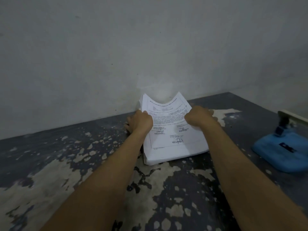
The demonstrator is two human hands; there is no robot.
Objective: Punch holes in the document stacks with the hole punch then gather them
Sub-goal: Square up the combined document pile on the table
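A thick stack of white printed documents (173, 140) lies on the worn dark table (70, 147), its far end bowed up against the wall. My left hand (140, 121) grips the stack's left edge, thumb on top. On the opposite side my right hand (199, 117) grips the right edge. The top sheet shows text and signatures. A blue hole punch (281, 152) sits at the far right of the table, apart from both hands.
A pale wall (116, 55) rises directly behind the stack. The table's paint is flaked in large pale patches. A pale strip (293, 116) runs behind the punch at the right edge.
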